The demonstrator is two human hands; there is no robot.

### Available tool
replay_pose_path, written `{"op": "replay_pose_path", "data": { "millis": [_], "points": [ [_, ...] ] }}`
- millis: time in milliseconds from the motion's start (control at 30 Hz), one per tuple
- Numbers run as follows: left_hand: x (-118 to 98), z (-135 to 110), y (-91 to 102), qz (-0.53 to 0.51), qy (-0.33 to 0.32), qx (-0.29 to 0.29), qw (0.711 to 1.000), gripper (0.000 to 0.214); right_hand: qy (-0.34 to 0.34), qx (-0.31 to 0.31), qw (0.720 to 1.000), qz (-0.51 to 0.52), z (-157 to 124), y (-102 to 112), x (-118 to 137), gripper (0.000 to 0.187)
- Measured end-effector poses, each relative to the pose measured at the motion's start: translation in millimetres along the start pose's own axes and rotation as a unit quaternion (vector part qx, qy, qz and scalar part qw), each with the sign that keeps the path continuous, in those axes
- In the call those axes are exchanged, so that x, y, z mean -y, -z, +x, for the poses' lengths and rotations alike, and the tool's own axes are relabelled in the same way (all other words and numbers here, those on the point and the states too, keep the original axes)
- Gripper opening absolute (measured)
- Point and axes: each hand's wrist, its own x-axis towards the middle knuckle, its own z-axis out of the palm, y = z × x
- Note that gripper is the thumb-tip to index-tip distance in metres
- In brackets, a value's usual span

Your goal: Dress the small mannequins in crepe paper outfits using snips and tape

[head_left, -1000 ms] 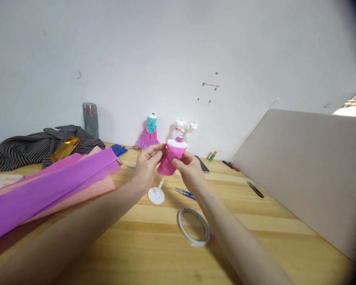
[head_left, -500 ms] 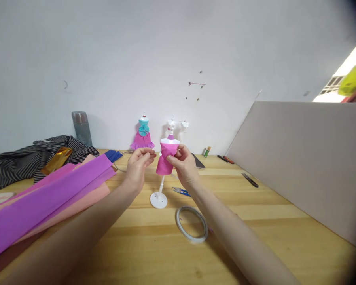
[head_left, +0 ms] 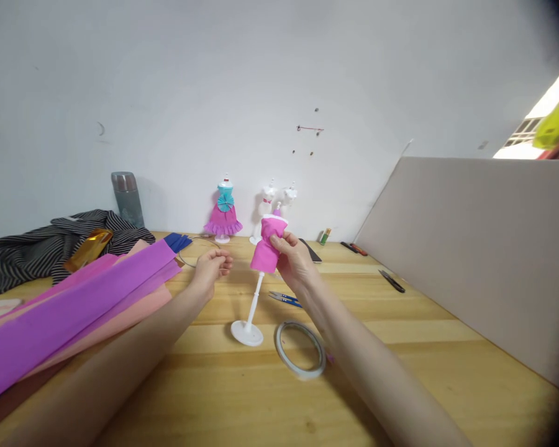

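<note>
A small doll-sized dress form (head_left: 266, 251) in pink wrap, with a purple neck and a white band at the chest, leans to the right on its white stand. My right hand (head_left: 292, 257) grips its torso, thumb across the front. The round base (head_left: 246, 333) seems tilted; I cannot tell whether it touches the table. To the left, apart from the form, is my left hand (head_left: 210, 268), its fingers curled together; anything inside them is hidden. Blue-handled thread snips (head_left: 285, 300) lie behind the right wrist, and a roll of tape (head_left: 279, 357) lies in front of them.
Along the wall stand a dressed form (head_left: 223, 214) and two white forms (head_left: 289, 195). Purple and pink paper sheets (head_left: 88, 304), striped cloth (head_left: 23, 248) and a flask (head_left: 127, 198) fill the left. A phone-like dark slab (head_left: 313, 251), black snips (head_left: 391, 281) and a white panel (head_left: 475, 248) are right.
The pink form has come nearer and tilted to the right in my right hand. My left hand has drawn away from it, down and left, its fingers curling in.
</note>
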Motion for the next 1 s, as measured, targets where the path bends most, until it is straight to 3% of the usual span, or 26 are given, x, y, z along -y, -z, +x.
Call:
{"op": "replay_pose_path", "data": {
  "millis": [133, 233, 300, 433, 567, 833, 1000],
  "points": [
    [-3.9, -11.9, -4.5, -0.021, -0.013, 0.108, 0.994, 0.025, -0.007, 0.050, 0.999, -0.017, -11.0, -11.5, 0.1, 0.042],
    [-18.6, -29.5, -17.5, -0.043, -0.030, 0.207, 0.977, 0.046, 0.003, 0.084, 0.996, -0.038, -18.9, -18.3, 4.1, 0.045],
    [-29.4, -40.1, -24.9, -0.049, -0.040, 0.243, 0.968, 0.053, 0.018, 0.098, 0.994, -0.053, -22.9, -20.0, 8.4, 0.042],
    [-49.0, -51.0, -27.1, -0.023, -0.060, 0.280, 0.958, 0.045, 0.048, 0.140, 0.981, -0.125, -27.5, -17.7, 18.1, 0.035],
    [-65.1, -53.4, -22.6, 0.043, -0.108, 0.276, 0.954, 0.043, 0.083, 0.175, 0.962, -0.193, -28.0, -13.2, 23.6, 0.037],
    [-75.1, -58.0, -27.2, 0.107, -0.130, 0.210, 0.963, 0.026, 0.052, 0.157, 0.973, -0.162, -26.6, -13.3, 15.2, 0.051],
    [-77.8, -58.6, -24.8, 0.126, -0.135, 0.158, 0.970, 0.029, 0.030, 0.154, 0.978, -0.136, -27.3, -14.9, 16.2, 0.052]
  ]
}}
